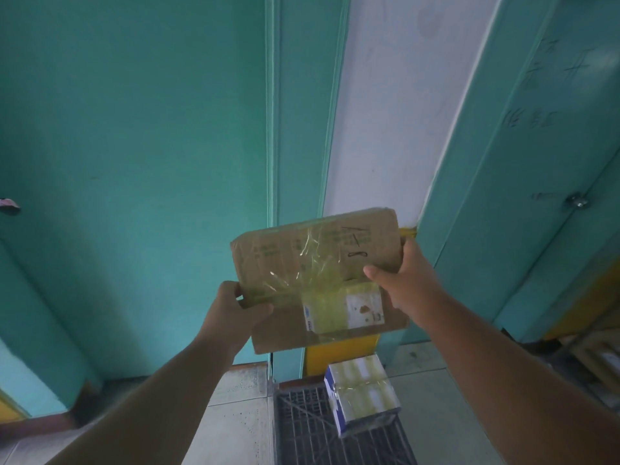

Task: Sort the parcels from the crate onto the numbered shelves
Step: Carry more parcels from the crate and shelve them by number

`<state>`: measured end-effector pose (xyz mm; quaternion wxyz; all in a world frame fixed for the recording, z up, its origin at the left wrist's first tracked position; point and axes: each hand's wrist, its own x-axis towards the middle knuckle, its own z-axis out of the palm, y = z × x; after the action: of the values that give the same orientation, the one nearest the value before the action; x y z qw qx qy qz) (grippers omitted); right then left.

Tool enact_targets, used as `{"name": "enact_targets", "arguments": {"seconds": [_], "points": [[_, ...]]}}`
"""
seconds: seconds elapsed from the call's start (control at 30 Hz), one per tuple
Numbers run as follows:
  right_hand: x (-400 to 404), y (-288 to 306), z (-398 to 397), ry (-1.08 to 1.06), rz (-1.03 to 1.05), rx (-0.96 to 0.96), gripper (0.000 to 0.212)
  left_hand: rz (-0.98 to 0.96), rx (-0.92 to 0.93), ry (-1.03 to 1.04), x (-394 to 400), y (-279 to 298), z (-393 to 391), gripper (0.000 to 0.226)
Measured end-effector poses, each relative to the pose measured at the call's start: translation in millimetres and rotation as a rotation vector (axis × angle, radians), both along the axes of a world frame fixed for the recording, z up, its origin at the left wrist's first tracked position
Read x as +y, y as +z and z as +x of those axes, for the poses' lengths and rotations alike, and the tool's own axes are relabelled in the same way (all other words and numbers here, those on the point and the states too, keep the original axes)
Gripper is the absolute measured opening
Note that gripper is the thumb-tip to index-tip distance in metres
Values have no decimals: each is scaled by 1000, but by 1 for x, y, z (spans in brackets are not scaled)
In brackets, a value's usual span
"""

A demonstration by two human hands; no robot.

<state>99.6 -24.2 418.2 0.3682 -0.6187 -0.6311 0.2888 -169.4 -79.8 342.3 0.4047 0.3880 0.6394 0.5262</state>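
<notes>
Two bare forearms reach up from the bottom edge. Below them a dark slatted crate [315, 427] sits on the tiled floor [235, 407], with a taped white parcel [360, 397] lying in it. The left hand [235, 313] pinches the lower left edge of a flat cardboard parcel [312, 263], thumb on its face; the right hand [399, 280] grips its right edge, fingers curled behind. Beyond stand teal panels [134, 146].
</notes>
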Motion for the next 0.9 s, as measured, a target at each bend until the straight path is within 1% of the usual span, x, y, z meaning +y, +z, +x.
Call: {"name": "enact_targets", "arguments": {"seconds": [0.03,0.1,0.17,0.23,0.3,0.33,0.37,0.4,0.43,0.5,0.57,0.6,0.67,0.73,0.8,0.83,0.87,0.9], "points": [[0,6,0,-23,62,-53,49,23,-33,-2,2,3,-1,42],[0,17,2,52,113,-101,45,69,-80,-3,5,11,-5,61],[-1,27,4,199,57,-109,56,96,-101,-35,4,20,-10,78],[1,33,6,281,-42,-47,75,98,-114,-69,3,25,-15,90],[8,33,10,288,-149,85,87,91,-113,-55,2,27,-16,87],[10,32,11,284,-187,112,91,91,-105,-34,2,26,-16,82],[13,30,11,274,-202,92,92,94,-98,-13,2,25,-15,77],[14,27,10,259,-190,27,91,96,-93,2,2,24,-16,72],[15,24,8,224,-155,-65,87,104,-90,12,2,23,-16,69],[15,21,1,83,-60,-219,71,113,-89,25,3,21,-19,66],[15,21,-2,-35,20,-265,58,105,-127,29,6,18,-22,65],[17,23,-2,-31,47,-274,54,97,-162,28,8,16,-24,64],[23,28,2,100,32,-247,50,92,-248,39,9,13,-27,62],[28,37,5,291,-72,-138,66,98,-339,50,11,11,-30,59],[29,42,5,379,-143,-72,83,102,-377,44,13,9,-31,60],[30,42,4,363,-126,-75,93,100,-376,34,14,8,-30,61],[31,40,3,316,-79,-85,93,98,-370,24,16,7,-30,61],[32,38,2,252,-21,-104,88,98,-361,15,16,5,-29,57]]}}
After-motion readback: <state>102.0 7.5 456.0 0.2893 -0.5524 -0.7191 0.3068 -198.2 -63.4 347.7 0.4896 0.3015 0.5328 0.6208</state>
